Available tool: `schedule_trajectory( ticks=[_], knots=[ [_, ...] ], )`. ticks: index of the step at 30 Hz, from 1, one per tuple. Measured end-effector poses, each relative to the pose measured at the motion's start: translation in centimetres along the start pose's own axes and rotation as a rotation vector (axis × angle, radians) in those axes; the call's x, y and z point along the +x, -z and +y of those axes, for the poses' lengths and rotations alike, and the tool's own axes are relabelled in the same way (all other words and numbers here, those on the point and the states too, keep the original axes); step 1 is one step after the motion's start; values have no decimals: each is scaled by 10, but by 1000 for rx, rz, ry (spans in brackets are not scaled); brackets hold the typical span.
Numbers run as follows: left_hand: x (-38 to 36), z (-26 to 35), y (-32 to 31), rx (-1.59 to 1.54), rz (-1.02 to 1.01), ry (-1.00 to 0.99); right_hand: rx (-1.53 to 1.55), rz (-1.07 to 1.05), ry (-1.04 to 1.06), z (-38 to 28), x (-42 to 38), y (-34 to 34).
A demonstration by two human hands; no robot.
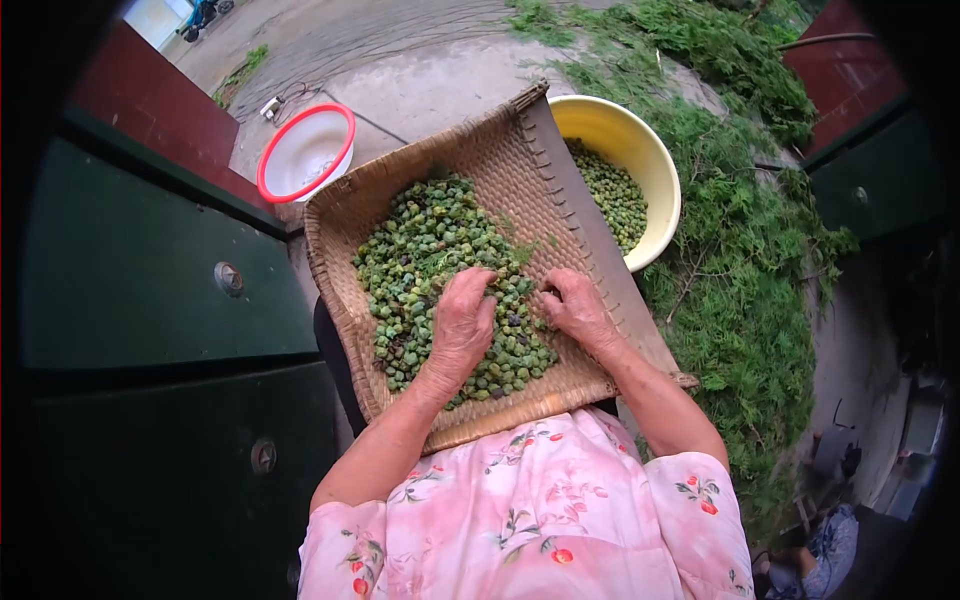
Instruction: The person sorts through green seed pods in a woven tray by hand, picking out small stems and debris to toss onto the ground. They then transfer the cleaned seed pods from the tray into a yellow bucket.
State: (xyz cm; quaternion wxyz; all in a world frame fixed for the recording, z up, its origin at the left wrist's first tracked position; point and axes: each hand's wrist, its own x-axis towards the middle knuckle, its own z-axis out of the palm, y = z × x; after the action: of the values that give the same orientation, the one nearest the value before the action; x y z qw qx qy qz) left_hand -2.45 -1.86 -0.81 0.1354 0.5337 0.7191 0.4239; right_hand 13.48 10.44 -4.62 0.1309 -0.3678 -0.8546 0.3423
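A woven winnowing basket (590, 290) rests on my lap, tilted in view. Small green, knobbly cones (430, 240) like those of a cypress cover its left and middle part, with some dark ones and bits of green leaf among them. My left hand (463, 315) is over the heap, its fingers curled inward at the cones. At the heap's right edge is my right hand (578, 308), thumb and fingers drawn together near the bare weave. Whatever lies between the fingertips of either hand is hidden or too small to name.
Beyond the basket's right side stands a yellow tub (655, 200) holding many green cones. A white basin with a red rim (348, 140) is at the back left. Cut green branches (740, 280) cover the ground on the right. Dark green doors (150, 270) flank the left. Another person (830, 550) is at lower right.
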Motion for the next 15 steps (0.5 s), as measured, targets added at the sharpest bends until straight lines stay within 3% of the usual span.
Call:
schedule_trajectory(
  ticks=[4, 10, 15],
  knots=[
    [-8, -5, -6, 109, -14, -85, 66, 56, 66, -3, -4, -2],
    [-9, -10, -10, 139, -32, -115, -160, -15, 12, -9, 2, -16],
    [-10, -12, -12, 163, -29, -132, -108, 16, -10, -10, -2, -18]
  ],
)
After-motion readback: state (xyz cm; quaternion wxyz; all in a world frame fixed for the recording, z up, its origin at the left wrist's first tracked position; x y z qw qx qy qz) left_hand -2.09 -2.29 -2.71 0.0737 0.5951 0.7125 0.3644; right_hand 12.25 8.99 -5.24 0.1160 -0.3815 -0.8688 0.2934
